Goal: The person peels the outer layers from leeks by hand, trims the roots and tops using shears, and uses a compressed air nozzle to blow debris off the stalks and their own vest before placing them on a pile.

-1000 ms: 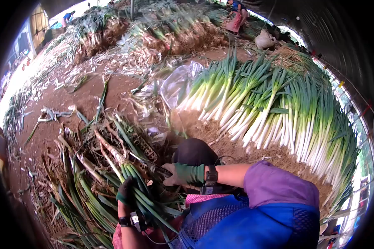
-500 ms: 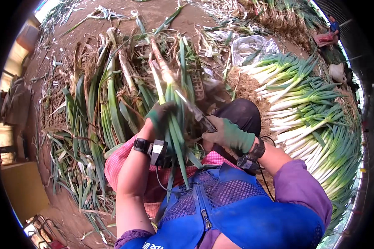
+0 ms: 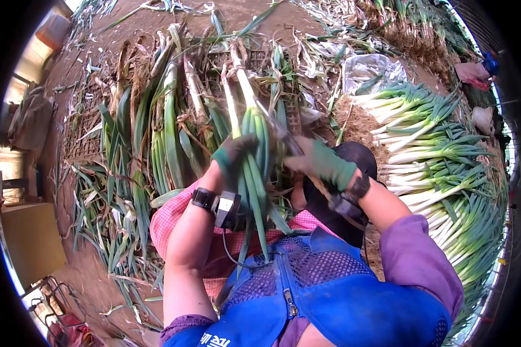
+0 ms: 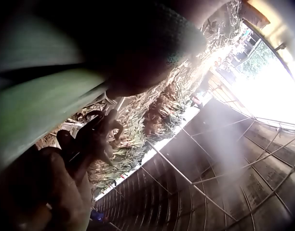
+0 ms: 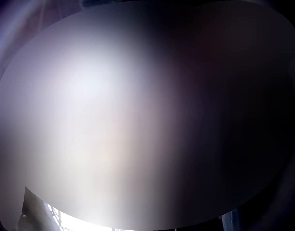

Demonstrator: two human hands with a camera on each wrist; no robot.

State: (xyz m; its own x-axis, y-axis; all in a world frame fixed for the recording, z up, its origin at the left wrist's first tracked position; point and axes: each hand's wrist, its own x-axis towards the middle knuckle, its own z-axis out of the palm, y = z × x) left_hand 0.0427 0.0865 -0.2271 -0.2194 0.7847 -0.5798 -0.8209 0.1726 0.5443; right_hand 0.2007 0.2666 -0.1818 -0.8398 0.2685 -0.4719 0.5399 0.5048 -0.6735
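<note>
My left hand [image 3: 234, 155], in a dark green glove, grips a few green onions [image 3: 246, 87] by their leaves. Their stalk ends point away from me, the thicker stalk now mostly white, and the leaves hang over my lap. In my right hand [image 3: 324, 162], also gloved, is a slim grey tool [image 3: 282, 132] that looks like an air blow gun. Its tip is right beside the base of the leaves. The left wrist view shows green leaves [image 4: 46, 103] up close and the dark tool [image 4: 97, 139] in the right hand's fingers. The right wrist view is blurred over.
Untrimmed green onions [image 3: 171, 110] with brown roots lie to the left, partly over a crate [image 3: 84, 141]. Rows of clean white-stemmed onions [image 3: 428, 133] lie at right, with a plastic sheet [image 3: 373, 72] behind them. A box [image 3: 32, 243] stands at lower left.
The head view has swung down and left. Brown skin on the thicker stalk has given way to white. The left hand keeps its grip; the right still holds the tool beside the onions.
</note>
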